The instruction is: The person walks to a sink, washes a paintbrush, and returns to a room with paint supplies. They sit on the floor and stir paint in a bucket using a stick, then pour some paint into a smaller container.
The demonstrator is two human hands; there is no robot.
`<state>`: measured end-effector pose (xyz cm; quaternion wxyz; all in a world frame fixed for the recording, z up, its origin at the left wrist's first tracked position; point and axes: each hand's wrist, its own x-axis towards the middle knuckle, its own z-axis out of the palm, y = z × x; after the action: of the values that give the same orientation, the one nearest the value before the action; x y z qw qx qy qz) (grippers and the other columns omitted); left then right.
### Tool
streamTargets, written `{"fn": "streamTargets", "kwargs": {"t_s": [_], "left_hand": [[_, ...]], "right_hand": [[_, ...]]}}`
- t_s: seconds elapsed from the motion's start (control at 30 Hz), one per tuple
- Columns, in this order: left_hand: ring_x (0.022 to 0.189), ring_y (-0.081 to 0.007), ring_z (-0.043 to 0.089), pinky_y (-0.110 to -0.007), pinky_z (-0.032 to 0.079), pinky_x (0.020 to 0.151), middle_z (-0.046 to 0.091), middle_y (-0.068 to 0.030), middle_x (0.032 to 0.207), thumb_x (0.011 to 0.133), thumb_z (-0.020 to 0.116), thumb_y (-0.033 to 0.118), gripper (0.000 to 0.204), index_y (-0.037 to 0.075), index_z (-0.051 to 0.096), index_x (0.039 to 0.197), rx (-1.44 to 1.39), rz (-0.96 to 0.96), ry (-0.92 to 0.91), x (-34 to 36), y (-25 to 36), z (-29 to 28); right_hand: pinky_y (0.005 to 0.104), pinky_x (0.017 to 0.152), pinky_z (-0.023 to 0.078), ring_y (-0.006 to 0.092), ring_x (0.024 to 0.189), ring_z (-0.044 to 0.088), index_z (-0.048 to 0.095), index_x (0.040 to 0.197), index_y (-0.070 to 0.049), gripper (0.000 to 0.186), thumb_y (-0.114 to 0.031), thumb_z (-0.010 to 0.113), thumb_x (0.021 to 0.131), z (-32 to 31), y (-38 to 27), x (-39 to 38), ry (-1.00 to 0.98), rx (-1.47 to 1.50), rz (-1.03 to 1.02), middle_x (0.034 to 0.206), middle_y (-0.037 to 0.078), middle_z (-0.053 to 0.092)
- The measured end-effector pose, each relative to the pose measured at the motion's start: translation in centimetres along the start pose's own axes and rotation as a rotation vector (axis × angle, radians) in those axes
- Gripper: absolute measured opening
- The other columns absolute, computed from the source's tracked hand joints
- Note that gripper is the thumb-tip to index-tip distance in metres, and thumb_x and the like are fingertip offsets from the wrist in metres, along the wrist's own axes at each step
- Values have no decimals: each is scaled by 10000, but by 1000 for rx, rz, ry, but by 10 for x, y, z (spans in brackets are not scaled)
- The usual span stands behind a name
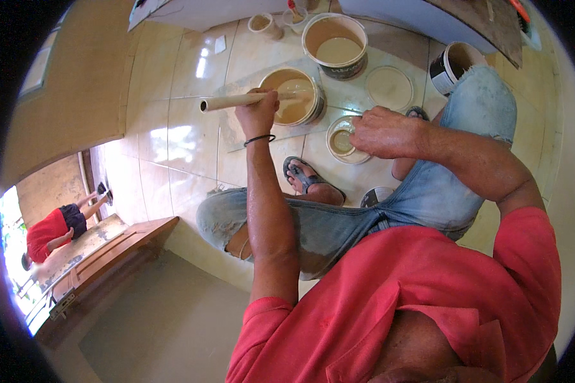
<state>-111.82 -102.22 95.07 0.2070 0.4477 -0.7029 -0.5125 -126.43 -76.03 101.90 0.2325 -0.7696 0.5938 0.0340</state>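
Observation:
My left hand (259, 113) is closed around a cream hollow pipe (227, 102), held almost level. The pipe's right end reaches over the rim into a bucket of beige paint (295, 115). My right hand (386, 133) is curled, fingertips at the edge of a small round cup (342, 142) with beige liquid in it. That cup stands on a pale round lid (358, 157). What the right fingers grip, if anything, is hidden under the hand.
A larger paint bucket (336, 48) stands behind, near a flat lid (390, 88). A tipped dark tub (455, 67) lies by my right knee. Two small cups (262, 25) are at the back. Far left, a person in red (48, 233) is by a wooden door (108, 255).

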Motion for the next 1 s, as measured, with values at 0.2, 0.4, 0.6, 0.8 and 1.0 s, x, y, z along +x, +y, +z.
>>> {"fn": "streamTargets", "kwargs": {"t_s": [0.2, 0.4, 0.6, 0.8, 1.0], "left_hand": [[715, -323, 736, -418, 586, 698, 730, -190, 768, 730, 731, 160, 166, 32, 782, 823, 507, 194, 127, -1, 11, -12], [644, -212, 695, -335, 565, 656, 712, -110, 683, 767, 733, 170, 224, 0, 774, 908, 104, 229, 120, 7, -18, 3], [690, -284, 728, -396, 577, 679, 726, -150, 712, 748, 736, 183, 185, 34, 782, 849, 446, 132, 34, 10, -1, -9], [692, -284, 729, -382, 581, 683, 733, -162, 752, 730, 743, 181, 165, 42, 780, 812, 202, 272, 175, 10, -16, 0], [663, -277, 727, -377, 581, 657, 722, -155, 705, 737, 734, 179, 174, 35, 782, 821, 215, 26, -57, 3, 1, -6]], "right_hand": [[435, 788, 537, 317, 899, 690, 687, 900, -44, 138, -152, 637, 831, 4, 6, -1, 37, -14, -2, 905, 148, 658], [444, 691, 586, 328, 842, 738, 746, 820, -45, 100, -108, 680, 778, 6, 3, 1, 176, -21, -20, 836, 169, 734], [438, 686, 587, 331, 837, 738, 750, 807, -39, 101, -97, 673, 776, 4, 4, 1, 154, -15, 2, 836, 177, 734], [439, 686, 588, 333, 841, 739, 748, 800, -31, 102, -92, 672, 770, 3, 5, -5, 248, -30, -58, 838, 181, 735], [439, 695, 589, 330, 853, 739, 755, 813, -46, 110, -107, 674, 770, 9, 5, 0, 226, -24, -30, 841, 178, 736]]}}
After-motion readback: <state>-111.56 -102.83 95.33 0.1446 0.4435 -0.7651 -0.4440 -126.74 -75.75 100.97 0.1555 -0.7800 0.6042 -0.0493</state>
